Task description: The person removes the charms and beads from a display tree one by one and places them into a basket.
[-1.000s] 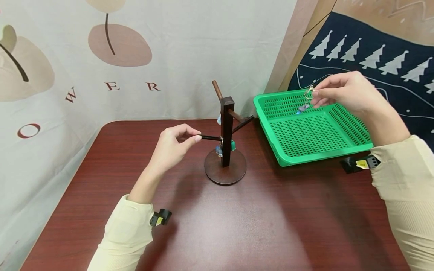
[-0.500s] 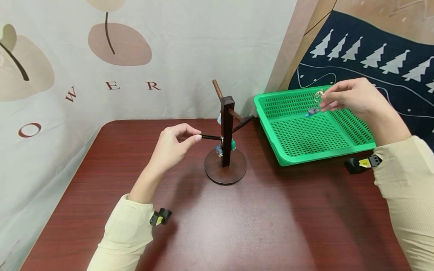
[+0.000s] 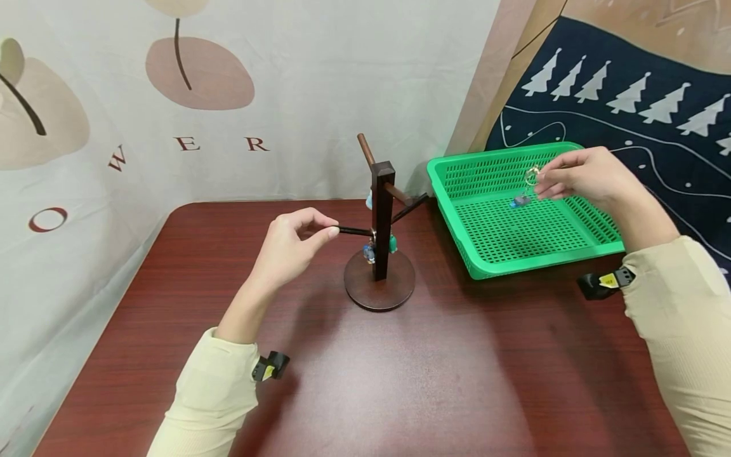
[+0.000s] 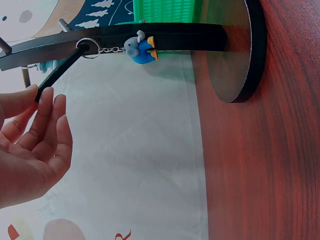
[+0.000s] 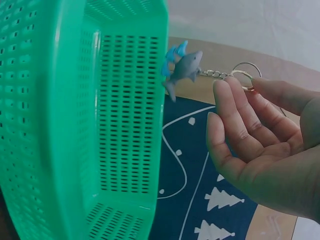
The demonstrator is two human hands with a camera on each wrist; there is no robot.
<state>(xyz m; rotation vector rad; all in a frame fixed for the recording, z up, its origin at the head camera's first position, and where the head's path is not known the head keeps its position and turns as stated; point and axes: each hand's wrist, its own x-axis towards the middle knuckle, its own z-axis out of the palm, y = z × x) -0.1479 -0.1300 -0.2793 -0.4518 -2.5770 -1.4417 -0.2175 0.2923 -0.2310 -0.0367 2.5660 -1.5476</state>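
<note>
My left hand (image 3: pixel 291 244) pinches the tip of a dark peg (image 3: pixel 354 231) on a wooden stand (image 3: pixel 381 222) with several pegs. An elephant keychain (image 4: pixel 140 49) in blue hangs by its ring on that same peg, close to the post. Over the green basket, my right hand (image 3: pixel 591 178) pinches a dolphin keychain (image 5: pixel 187 67) by its rings (image 5: pixel 242 80), one gold and one silver. The grey dolphin with bright blue pieces dangles from a short chain, below the fingertips in the head view. Thumb and index finger press together on the rings; the other fingers curve loosely.
The green basket (image 3: pixel 476 270) stands at the back right of the dark red table (image 3: pixel 434 381). A green charm (image 3: pixel 393 244) and a pale blue charm (image 3: pixel 368 199) also hang on the stand. Printed cloth (image 3: pixel 342 76) covers the wall behind.
My right hand has come down lower over the basket with the dolphin keychain, shifting right and then slightly back left. My left hand keeps its pinch on the peg.
</note>
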